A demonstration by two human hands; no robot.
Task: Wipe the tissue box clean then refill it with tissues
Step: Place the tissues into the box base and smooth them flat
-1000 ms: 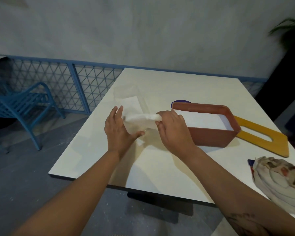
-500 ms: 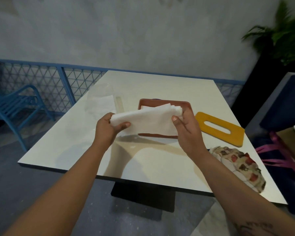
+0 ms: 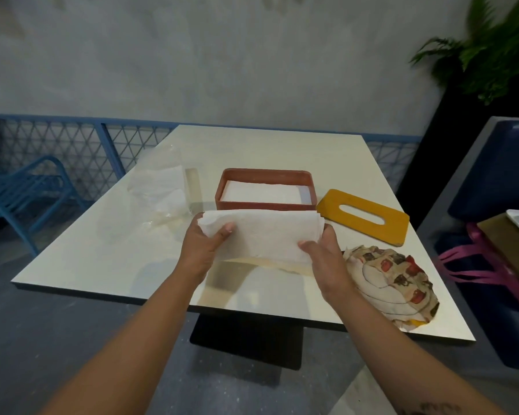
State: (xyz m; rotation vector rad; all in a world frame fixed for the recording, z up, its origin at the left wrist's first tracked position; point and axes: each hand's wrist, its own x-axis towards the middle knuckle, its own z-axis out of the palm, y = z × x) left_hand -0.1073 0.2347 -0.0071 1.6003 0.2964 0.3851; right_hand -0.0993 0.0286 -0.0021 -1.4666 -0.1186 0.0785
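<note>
A stack of white tissues (image 3: 262,235) is held flat above the table, just in front of the tissue box. My left hand (image 3: 203,245) grips its left end and my right hand (image 3: 324,253) grips its right end. The reddish-brown open tissue box (image 3: 267,175) stands in the middle of the white table (image 3: 96,253), with white tissues lying inside it. Its yellow lid (image 3: 363,215), with a slot in the middle, lies flat to the right of the box.
A clear plastic wrapper with some tissue (image 3: 159,190) lies left of the box. A patterned cloth (image 3: 393,280) sits near the table's right front edge. A blue chair (image 3: 27,193) and a blue fence are on the left; a plant and blue seat are on the right.
The tissue stack went from being pulled out of the wrapper on the left to held spread in both hands in front of the box. The view has swung right.
</note>
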